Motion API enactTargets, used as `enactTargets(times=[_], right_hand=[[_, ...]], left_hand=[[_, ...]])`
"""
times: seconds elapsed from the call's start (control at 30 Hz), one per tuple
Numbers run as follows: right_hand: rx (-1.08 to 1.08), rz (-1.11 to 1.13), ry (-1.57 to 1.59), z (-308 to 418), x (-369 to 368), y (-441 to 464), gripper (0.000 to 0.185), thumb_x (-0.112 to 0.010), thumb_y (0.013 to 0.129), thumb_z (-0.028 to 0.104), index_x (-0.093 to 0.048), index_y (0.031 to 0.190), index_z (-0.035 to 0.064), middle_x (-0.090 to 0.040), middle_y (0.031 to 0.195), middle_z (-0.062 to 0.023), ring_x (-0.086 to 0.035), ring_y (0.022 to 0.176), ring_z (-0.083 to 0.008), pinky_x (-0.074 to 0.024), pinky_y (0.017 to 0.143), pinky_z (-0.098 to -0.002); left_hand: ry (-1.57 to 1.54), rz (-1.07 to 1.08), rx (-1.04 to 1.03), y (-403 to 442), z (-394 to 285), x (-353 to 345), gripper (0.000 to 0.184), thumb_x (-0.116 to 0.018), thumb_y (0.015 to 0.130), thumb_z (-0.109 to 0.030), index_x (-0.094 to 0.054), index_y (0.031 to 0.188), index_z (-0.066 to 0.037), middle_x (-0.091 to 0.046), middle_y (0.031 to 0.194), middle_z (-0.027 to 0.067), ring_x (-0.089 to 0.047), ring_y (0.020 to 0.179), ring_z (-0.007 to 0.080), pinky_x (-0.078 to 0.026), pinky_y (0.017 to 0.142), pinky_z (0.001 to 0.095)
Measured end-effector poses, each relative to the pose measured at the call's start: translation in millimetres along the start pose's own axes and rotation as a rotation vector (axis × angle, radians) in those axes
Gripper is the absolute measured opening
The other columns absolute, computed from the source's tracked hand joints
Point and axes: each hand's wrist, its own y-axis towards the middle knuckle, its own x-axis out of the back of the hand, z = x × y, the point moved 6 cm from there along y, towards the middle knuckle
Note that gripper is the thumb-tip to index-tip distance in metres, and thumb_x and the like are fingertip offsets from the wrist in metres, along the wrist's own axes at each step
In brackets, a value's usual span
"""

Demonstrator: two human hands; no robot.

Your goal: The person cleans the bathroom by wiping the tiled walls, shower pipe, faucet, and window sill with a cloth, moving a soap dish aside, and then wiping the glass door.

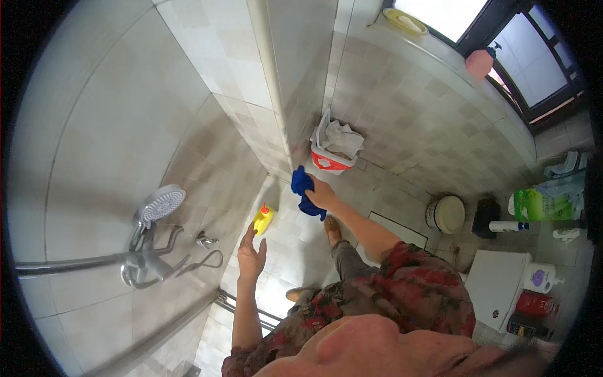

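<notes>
My right hand point(322, 192) is closed around a crumpled dark blue cloth point(303, 183), which hangs out on both sides of the fingers near the wall's corner edge. My left hand point(251, 256) is held out over the floor with its fingers stretched and nothing in it. Just beyond those fingertips, a yellow bottle point(263, 221) with a red cap stands on the tiles by the wall. From this angle the left fingertips overlap the bottle's lower edge, and I cannot tell if they touch it.
A red and white bin point(331, 162) with a white liner stands in the far corner. The shower head point(164, 202) and a small tap point(206, 240) jut from the left wall. On the right are a round bucket point(447, 214), a white box-like surface point(498, 286) and several bottles.
</notes>
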Motion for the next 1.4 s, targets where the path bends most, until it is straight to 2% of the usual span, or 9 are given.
enactTargets(times=[0.27, 0.33, 0.53, 0.63, 0.73, 0.9, 1.0, 1.23, 1.4], right_hand=[[0.175, -0.169, 0.335, 78.1, 122.0, 12.7, 0.052, -0.061, 0.074, 0.01, -0.049, 0.124, 0.0004, -0.06, 0.109, -0.0255, -0.058, 0.104, -0.0403, -0.0462, 0.091, -0.044], [0.474, -0.287, 0.188, 138.3, 170.8, 14.0, 0.053, -0.065, 0.073, 0.01, -0.049, 0.122, -0.0009, -0.054, 0.114, -0.0254, -0.054, 0.105, -0.0435, -0.045, 0.091, -0.0452], [0.794, -0.603, 0.218, 302.2, 290.2, 19.3, 0.057, -0.067, 0.071, 0.006, -0.049, 0.124, -0.0028, -0.049, 0.126, -0.0237, -0.049, 0.114, -0.0421, -0.04, 0.098, -0.0436], [0.967, -0.844, 0.149, 305.6, 272.1, 48.6, 0.062, -0.071, 0.071, 0.01, -0.046, 0.127, -0.0013, -0.043, 0.136, -0.0238, -0.044, 0.121, -0.0444, -0.0352, 0.103, -0.0481], [0.979, -1.049, 0.314, 236.6, 219.0, 93.9, 0.061, -0.068, 0.078, 0.016, -0.042, 0.128, -0.0057, -0.038, 0.142, -0.0233, -0.036, 0.13, -0.0431, -0.0294, 0.107, -0.0489], [0.206, -0.814, 0.608, 149.7, 191.2, 160.8, 0.064, -0.063, 0.075, 0.011, -0.039, 0.132, -0.0057, -0.045, 0.133, -0.0253, -0.041, 0.123, -0.0399, -0.0258, 0.108, -0.046], [0.265, -0.746, 0.492, 189.5, 228.2, 171.1, 0.068, -0.061, 0.073, 0.01, -0.037, 0.134, -0.0075, -0.041, 0.134, -0.0282, -0.04, 0.122, -0.0423, -0.0249, 0.108, -0.0482], [1.038, -1.161, 0.285, 418.8, 424.6, 83.3, 0.066, -0.064, 0.071, 0.019, -0.043, 0.127, -0.0097, -0.039, 0.134, -0.0296, -0.034, 0.122, -0.0483, -0.0261, 0.107, -0.0524], [0.806, -1.176, 0.224, 401.9, 448.0, 131.6, 0.058, -0.062, 0.077, 0.025, -0.049, 0.128, 0.0009, -0.033, 0.14, -0.0282, -0.031, 0.128, -0.0445, -0.0234, 0.108, -0.0531]], left_hand=[[-0.093, -0.157, -0.166, 105.7, -118.3, 42.0, 0.056, -0.059, 0.09, -0.017, -0.037, 0.139, -0.002, -0.051, 0.126, 0.0248, -0.058, 0.106, 0.0333, -0.051, 0.084, 0.0396], [-0.048, -0.281, -0.21, 138.5, -153.2, 68.0, 0.052, -0.053, 0.095, -0.019, -0.035, 0.141, -0.002, -0.046, 0.13, 0.025, -0.055, 0.109, 0.0319, -0.052, 0.079, 0.0372], [-0.1, -0.748, -0.566, 212.4, -314.1, 169.6, 0.055, -0.042, 0.098, -0.021, -0.026, 0.142, 0.007, -0.03, 0.146, 0.027, -0.032, 0.135, 0.037, -0.021, 0.111, 0.0444], [0.073, -0.875, -0.781, 230.5, -390.7, 185.8, 0.064, -0.046, 0.095, -0.022, -0.017, 0.144, 0.008, -0.017, 0.15, 0.0291, -0.016, 0.141, 0.039, -0.015, 0.114, 0.0441], [0.104, -1.009, -0.871, 258.0, -413.3, 167.4, 0.075, -0.051, 0.092, -0.02, -0.006, 0.145, 0.008, -0.006, 0.151, 0.0317, -0.009, 0.142, 0.0424, -0.011, 0.115, 0.0457], [0.04, -1.032, -0.854, 265.7, -408.1, 167.9, 0.081, -0.054, 0.09, -0.017, -0.001, 0.144, 0.011, -0.003, 0.15, 0.0336, -0.007, 0.141, 0.045, -0.01, 0.114, 0.049], [0.201, -1.085, -0.843, 265.2, -411.2, 168.1, 0.079, -0.053, 0.092, -0.018, -0.002, 0.143, 0.013, -0.007, 0.149, 0.0347, -0.011, 0.14, 0.0455, -0.013, 0.114, 0.0485], [0.212, -1.155, -0.859, 261.4, -410.8, 169.4, 0.066, -0.044, 0.091, -0.009, -0.01, 0.147, 0.004, -0.016, 0.149, 0.0322, -0.02, 0.138, 0.0467, -0.018, 0.113, 0.0505], [0.103, -1.154, -0.893, 263.6, -401.8, 169.2, 0.057, -0.04, 0.09, -0.005, -0.024, 0.144, 0.004, -0.024, 0.147, 0.0312, -0.025, 0.136, 0.0453, -0.02, 0.112, 0.051]])
